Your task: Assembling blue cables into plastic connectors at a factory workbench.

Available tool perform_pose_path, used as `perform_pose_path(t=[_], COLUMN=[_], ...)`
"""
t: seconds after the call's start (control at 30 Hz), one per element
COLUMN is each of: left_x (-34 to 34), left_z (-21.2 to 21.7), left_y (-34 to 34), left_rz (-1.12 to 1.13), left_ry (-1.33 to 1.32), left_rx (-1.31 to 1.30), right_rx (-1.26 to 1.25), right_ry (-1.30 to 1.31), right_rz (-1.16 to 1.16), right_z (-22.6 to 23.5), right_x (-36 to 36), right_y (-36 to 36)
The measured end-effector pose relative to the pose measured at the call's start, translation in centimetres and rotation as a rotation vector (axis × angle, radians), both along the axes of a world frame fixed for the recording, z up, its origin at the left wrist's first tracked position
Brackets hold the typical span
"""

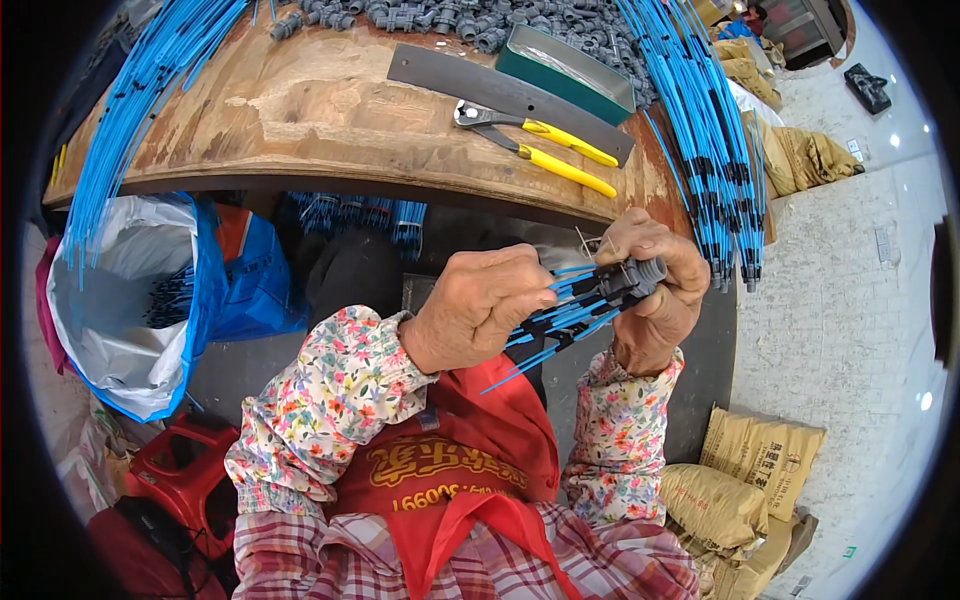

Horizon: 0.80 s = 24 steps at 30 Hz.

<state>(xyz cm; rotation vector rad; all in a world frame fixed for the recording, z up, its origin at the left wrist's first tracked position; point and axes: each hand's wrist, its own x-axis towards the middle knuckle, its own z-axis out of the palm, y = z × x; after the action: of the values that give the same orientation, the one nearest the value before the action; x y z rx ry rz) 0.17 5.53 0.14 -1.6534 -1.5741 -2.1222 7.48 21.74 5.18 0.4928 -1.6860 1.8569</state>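
Note:
My right hand (678, 292) grips a dark grey plastic connector (632, 281) with a round threaded end. Several thin blue wires (560, 332) with black sleeves run out of the connector toward the lower left. With fingers pinched, my left hand (478, 308) holds one of these wires close to the connector's back. A few thin metal pins (588, 243) stick out by the fingertips of my right hand. Both hands are in front of the wooden table's near edge, above my lap. The tips inside my left pinch are hidden.
On the wooden table (270, 120) lie yellow-handled pliers (560, 155), a flat metal bar (450, 78), a green box (565, 85) and a heap of grey connectors (450, 18). Blue wire bundles (705, 150) hang over its edge. A lined blue bag (130, 300), a red stool (185, 470) and sacks (760, 465) stand around.

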Motion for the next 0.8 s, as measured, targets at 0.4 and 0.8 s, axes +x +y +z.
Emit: perform_pose_path(t=[0.4,0.8], left_x=[-0.2,-0.3], left_z=[0.7,1.8], left_y=[-0.1,-1.5], left_rz=[-0.049,-0.064], left_ry=[0.069,0.146], left_rx=[-0.042,-0.164], right_rx=[0.020,-0.051], right_ry=[-0.027,-0.033], right_rz=[0.095,0.270], right_z=[0.0,0.2], right_x=[-0.3,-0.3], right_y=[0.3,-0.6])
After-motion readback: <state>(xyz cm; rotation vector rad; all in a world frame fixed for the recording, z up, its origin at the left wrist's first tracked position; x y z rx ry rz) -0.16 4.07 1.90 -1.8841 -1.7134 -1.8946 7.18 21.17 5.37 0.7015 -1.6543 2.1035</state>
